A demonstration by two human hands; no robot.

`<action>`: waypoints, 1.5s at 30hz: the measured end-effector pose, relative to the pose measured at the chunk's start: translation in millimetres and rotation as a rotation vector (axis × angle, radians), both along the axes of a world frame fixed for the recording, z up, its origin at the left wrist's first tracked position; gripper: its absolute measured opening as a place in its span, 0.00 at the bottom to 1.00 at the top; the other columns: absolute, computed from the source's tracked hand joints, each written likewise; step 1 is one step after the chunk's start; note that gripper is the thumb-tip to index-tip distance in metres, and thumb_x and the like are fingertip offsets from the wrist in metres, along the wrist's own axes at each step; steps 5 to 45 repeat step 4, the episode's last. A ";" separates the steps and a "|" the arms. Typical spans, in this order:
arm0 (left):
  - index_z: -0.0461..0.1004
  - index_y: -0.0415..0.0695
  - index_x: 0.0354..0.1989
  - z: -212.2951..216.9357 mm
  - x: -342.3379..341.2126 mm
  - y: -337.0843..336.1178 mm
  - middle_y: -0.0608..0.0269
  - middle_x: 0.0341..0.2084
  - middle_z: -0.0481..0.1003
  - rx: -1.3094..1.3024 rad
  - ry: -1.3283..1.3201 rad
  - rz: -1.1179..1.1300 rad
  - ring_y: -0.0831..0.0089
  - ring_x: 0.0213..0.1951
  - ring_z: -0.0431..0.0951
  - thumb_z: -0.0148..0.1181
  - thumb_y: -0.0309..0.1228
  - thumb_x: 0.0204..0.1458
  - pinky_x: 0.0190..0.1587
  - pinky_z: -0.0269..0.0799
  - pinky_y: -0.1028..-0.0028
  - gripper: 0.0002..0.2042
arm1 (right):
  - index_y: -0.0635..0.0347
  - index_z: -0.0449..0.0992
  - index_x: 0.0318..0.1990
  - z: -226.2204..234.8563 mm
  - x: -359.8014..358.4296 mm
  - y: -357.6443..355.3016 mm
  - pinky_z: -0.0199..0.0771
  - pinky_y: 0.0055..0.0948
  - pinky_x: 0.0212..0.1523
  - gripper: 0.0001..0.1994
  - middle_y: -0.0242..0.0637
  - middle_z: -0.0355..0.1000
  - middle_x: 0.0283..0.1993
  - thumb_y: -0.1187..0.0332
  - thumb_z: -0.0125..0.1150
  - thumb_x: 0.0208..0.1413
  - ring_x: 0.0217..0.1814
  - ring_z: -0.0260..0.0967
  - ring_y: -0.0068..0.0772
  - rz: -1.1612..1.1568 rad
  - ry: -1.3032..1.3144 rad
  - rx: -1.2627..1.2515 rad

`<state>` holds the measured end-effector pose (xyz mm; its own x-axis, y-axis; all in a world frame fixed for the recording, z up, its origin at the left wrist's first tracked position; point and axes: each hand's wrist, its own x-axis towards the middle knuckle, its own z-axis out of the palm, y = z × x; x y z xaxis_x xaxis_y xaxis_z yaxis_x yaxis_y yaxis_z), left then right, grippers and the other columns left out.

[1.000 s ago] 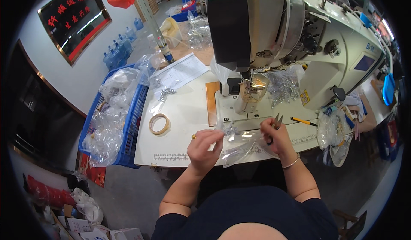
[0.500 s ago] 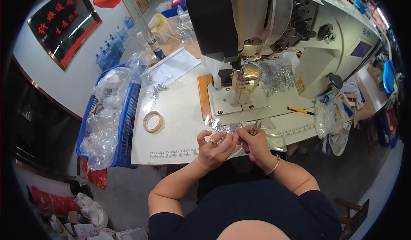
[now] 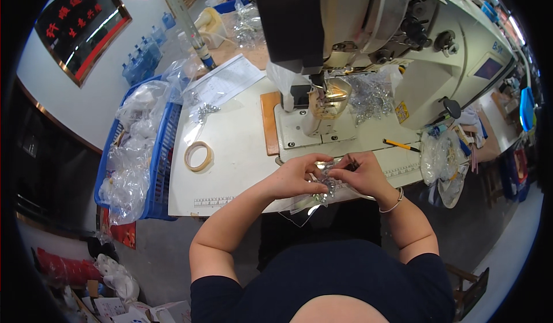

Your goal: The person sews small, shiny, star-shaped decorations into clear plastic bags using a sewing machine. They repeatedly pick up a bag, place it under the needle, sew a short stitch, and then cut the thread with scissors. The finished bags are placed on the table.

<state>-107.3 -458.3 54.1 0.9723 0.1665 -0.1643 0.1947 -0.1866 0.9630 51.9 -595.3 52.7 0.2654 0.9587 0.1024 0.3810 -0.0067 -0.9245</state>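
In front of me, at the table's near edge, a clear plastic bag [image 3: 300,203] lies with small shiny silver pieces [image 3: 321,188] about it. My left hand [image 3: 295,178] curves over them, thumb and fingers apart, the thumb touching the pieces. From the right, my right hand [image 3: 366,176] reaches into the same pieces with its thumb and fingertips pinched together. A dark part of the small scissors [image 3: 352,165] shows between its fingers; their blades are hidden. Beyond both hands stands the sewing machine [image 3: 322,112].
At the left a blue basket [image 3: 164,161] holds plastic bags. A tape roll [image 3: 199,156], a paper sheet [image 3: 227,78] and a few silver bits [image 3: 206,111] lie on the white table. An orange pen [image 3: 401,145] and more bagged silver pieces [image 3: 371,98] are to the right.
My hands have drawn apart a little, and the left fingers have spread from a pinch. The scissor blades, visible before, are out of sight. The view has shifted slightly.
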 end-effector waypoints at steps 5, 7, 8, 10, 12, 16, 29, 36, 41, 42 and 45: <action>0.58 0.41 0.60 -16.5 7.6 5.4 0.59 0.34 0.73 -0.042 0.005 -0.011 0.84 0.28 0.72 0.67 0.28 0.41 0.32 0.67 0.83 0.35 | 0.61 0.79 0.28 -10.6 0.5 1.2 0.70 0.24 0.26 0.06 0.38 0.75 0.25 0.69 0.68 0.44 0.23 0.72 0.29 -0.059 -0.266 0.212; 0.58 0.41 0.60 -16.5 7.6 5.4 0.59 0.34 0.73 -0.042 0.005 -0.011 0.84 0.28 0.72 0.67 0.28 0.41 0.32 0.67 0.83 0.35 | 0.61 0.79 0.28 -10.6 0.5 1.2 0.70 0.24 0.26 0.06 0.38 0.75 0.25 0.69 0.68 0.44 0.23 0.72 0.29 -0.059 -0.266 0.212; 0.58 0.41 0.60 -16.5 7.6 5.4 0.59 0.34 0.73 -0.042 0.005 -0.011 0.84 0.28 0.72 0.67 0.28 0.41 0.32 0.67 0.83 0.35 | 0.61 0.79 0.28 -10.6 0.5 1.2 0.70 0.24 0.26 0.06 0.38 0.75 0.25 0.69 0.68 0.44 0.23 0.72 0.29 -0.059 -0.266 0.212; 0.58 0.41 0.60 -16.5 7.6 5.4 0.59 0.34 0.73 -0.042 0.005 -0.011 0.84 0.28 0.72 0.67 0.28 0.41 0.32 0.67 0.83 0.35 | 0.61 0.79 0.28 -10.6 0.5 1.2 0.70 0.24 0.26 0.06 0.38 0.75 0.25 0.69 0.68 0.44 0.23 0.72 0.29 -0.059 -0.266 0.212; 0.58 0.41 0.60 -16.5 7.6 5.4 0.59 0.34 0.73 -0.042 0.005 -0.011 0.84 0.28 0.72 0.67 0.28 0.41 0.32 0.67 0.83 0.35 | 0.61 0.79 0.28 -10.6 0.5 1.2 0.70 0.24 0.26 0.06 0.38 0.75 0.25 0.69 0.68 0.44 0.23 0.72 0.29 -0.059 -0.266 0.212; 0.58 0.41 0.60 -16.5 7.6 5.4 0.59 0.34 0.73 -0.042 0.005 -0.011 0.84 0.28 0.72 0.67 0.28 0.41 0.32 0.67 0.83 0.35 | 0.61 0.79 0.28 -10.6 0.5 1.2 0.70 0.24 0.26 0.06 0.38 0.75 0.25 0.69 0.68 0.44 0.23 0.72 0.29 -0.059 -0.266 0.212; 0.58 0.41 0.60 -16.5 7.6 5.4 0.59 0.34 0.73 -0.042 0.005 -0.011 0.84 0.28 0.72 0.67 0.28 0.41 0.32 0.67 0.83 0.35 | 0.61 0.79 0.28 -10.6 0.5 1.2 0.70 0.24 0.26 0.06 0.38 0.75 0.25 0.69 0.68 0.44 0.23 0.72 0.29 -0.059 -0.266 0.212; 0.58 0.41 0.60 -16.5 7.6 5.4 0.59 0.34 0.73 -0.042 0.005 -0.011 0.84 0.28 0.72 0.67 0.28 0.41 0.32 0.67 0.83 0.35 | 0.61 0.79 0.28 -10.6 0.5 1.2 0.70 0.24 0.26 0.06 0.38 0.75 0.25 0.69 0.68 0.44 0.23 0.72 0.29 -0.059 -0.266 0.212; 0.58 0.41 0.60 -16.5 7.6 5.4 0.59 0.34 0.73 -0.042 0.005 -0.011 0.84 0.28 0.72 0.67 0.28 0.41 0.32 0.67 0.83 0.35 | 0.61 0.79 0.28 -10.6 0.5 1.2 0.70 0.24 0.26 0.06 0.38 0.75 0.25 0.69 0.68 0.44 0.23 0.72 0.29 -0.059 -0.266 0.212; 0.58 0.41 0.60 -16.5 7.6 5.4 0.59 0.34 0.73 -0.042 0.005 -0.011 0.84 0.28 0.72 0.67 0.28 0.41 0.32 0.67 0.83 0.35 | 0.61 0.79 0.28 -10.6 0.5 1.2 0.70 0.24 0.26 0.06 0.38 0.75 0.25 0.69 0.68 0.44 0.23 0.72 0.29 -0.059 -0.266 0.212; 0.58 0.41 0.60 -16.5 7.6 5.4 0.59 0.34 0.73 -0.042 0.005 -0.011 0.84 0.28 0.72 0.67 0.28 0.41 0.32 0.67 0.83 0.35 | 0.61 0.79 0.28 -10.6 0.5 1.2 0.70 0.24 0.26 0.06 0.38 0.75 0.25 0.69 0.68 0.44 0.23 0.72 0.29 -0.059 -0.266 0.212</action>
